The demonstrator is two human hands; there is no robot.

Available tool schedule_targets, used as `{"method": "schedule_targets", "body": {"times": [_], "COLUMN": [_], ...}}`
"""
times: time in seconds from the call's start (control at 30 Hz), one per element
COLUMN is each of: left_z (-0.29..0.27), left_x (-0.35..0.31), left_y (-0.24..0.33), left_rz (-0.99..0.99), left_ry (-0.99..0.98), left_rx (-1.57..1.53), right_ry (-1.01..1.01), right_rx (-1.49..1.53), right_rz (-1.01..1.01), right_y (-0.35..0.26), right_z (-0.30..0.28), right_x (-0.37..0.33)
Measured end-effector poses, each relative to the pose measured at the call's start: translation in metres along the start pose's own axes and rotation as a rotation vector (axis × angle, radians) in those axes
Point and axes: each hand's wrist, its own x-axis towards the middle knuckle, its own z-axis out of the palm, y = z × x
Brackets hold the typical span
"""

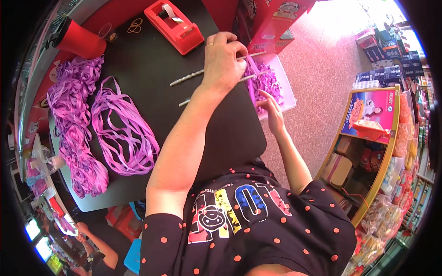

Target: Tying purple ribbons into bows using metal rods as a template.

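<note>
Two thin metal rods, one with a twisted surface, jut over the black table's right edge. A strand of purple ribbon passes across their outer ends and hangs down. My left hand, a ring on one finger, reaches over the rods with its fingertips closed on the ribbon near the far rod. Below and to the right, my right hand has curled fingers at the ribbon's lower part; its grip is partly hidden. Under the rods stands a pale plastic bin holding short purple ribbon pieces.
On the table lie a loose ribbon coil and a thick ribbon bundle. A red tape dispenser, rubber bands and a red cup stand farther back. A display shelf is at right; another person's arm shows lower left.
</note>
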Motion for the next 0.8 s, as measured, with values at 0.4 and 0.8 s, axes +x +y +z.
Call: {"method": "schedule_targets", "body": {"times": [0.4,0.8], "left_z": [0.002,0.003], "left_x": [0.003,0.002], "left_y": [-0.001,0.001], "left_rz": [0.008,-0.005], "left_ry": [-0.043,0.000], "left_rx": [0.017,0.009], "right_ry": [0.245,0.217], "right_rx": [-0.318,-0.983], "right_rz": [-0.274,-0.682], "right_y": [-0.099,-0.147], "right_z": [0.006,0.028], "right_x": [-0.081,-0.090]}}
